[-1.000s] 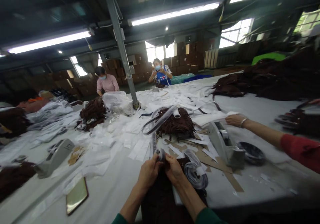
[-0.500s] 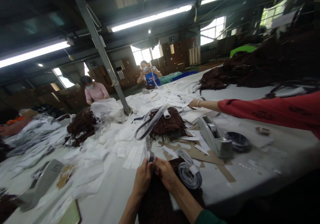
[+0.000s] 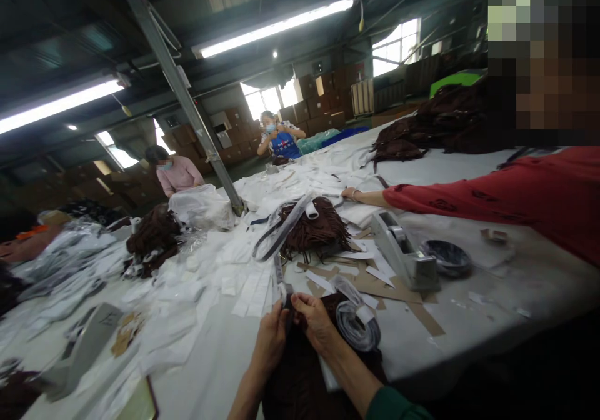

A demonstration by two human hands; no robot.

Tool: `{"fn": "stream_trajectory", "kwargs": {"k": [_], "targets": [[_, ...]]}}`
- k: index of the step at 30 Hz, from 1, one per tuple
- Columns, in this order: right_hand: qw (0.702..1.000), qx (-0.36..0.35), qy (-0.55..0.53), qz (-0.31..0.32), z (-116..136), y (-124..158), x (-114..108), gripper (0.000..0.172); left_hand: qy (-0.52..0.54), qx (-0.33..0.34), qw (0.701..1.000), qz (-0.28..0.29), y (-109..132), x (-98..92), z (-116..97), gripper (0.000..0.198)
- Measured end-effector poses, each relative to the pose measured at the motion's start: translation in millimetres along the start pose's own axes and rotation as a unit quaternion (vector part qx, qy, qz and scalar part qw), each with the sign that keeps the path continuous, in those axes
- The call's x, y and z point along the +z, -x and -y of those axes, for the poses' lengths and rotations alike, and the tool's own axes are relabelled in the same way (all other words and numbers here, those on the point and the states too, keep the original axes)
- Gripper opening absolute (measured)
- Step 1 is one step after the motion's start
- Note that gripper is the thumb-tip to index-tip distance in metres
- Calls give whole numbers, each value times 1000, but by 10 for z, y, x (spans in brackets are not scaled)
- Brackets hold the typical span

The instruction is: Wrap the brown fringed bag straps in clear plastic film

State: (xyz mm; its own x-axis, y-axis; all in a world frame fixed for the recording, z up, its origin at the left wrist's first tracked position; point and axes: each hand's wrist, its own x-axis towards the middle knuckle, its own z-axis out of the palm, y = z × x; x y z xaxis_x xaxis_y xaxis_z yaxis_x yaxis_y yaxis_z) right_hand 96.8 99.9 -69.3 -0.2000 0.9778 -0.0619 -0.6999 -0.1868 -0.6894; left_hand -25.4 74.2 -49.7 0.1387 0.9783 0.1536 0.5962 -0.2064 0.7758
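Observation:
My left hand (image 3: 272, 335) is closed on a dark strap (image 3: 278, 270) partly covered in pale wrapping. Beside it my right hand (image 3: 313, 321) pinches at the same strap, its fingertips close to the left ones. Below both hands lies a dark brown fringed bag (image 3: 297, 376). A coiled, wrapped strap (image 3: 359, 327) rests on the bag, right of my right wrist. Farther forward sits another brown fringed bag (image 3: 316, 227) with a wrapped strap loop (image 3: 269, 245) on it.
A tape dispenser (image 3: 405, 254) and a dark roll (image 3: 446, 259) stand at the right; another dispenser (image 3: 84, 348) is at the left. A person's red sleeve (image 3: 469, 198) reaches in from the right. White sheets, cardboard strips and a metal post (image 3: 187, 104) lie beyond.
The red-sleeved person's arm has reached farther left across the table, and their head has come into view. My hands have shifted slightly and stay on the strap.

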Motion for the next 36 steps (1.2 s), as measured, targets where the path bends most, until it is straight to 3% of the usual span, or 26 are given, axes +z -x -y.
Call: {"fn": "stream_trajectory", "kwargs": {"k": [8, 16, 20, 23, 28, 36], "targets": [[998, -30, 52, 11, -10, 66, 42, 33, 22, -41, 997, -54, -105, -46, 55, 34], [985, -89, 148, -27, -65, 55, 69, 25, 87, -34, 996, -6, -127, -140, 57, 44], [974, -114, 188, -54, -80, 55, 63, 26, 147, -48, 987, 33, -80, -161, 65, 48], [967, -122, 214, -60, -97, 55, 61, 29, 168, -55, 984, 32, -73, -170, 120, 49], [959, -132, 244, -62, -125, 1, 44, 29, 174, -57, 983, 0, -55, -99, 228, 49], [929, -166, 322, -75, -78, 59, 94, 33, 86, -42, 988, -120, -26, 69, 241, 44]]}}
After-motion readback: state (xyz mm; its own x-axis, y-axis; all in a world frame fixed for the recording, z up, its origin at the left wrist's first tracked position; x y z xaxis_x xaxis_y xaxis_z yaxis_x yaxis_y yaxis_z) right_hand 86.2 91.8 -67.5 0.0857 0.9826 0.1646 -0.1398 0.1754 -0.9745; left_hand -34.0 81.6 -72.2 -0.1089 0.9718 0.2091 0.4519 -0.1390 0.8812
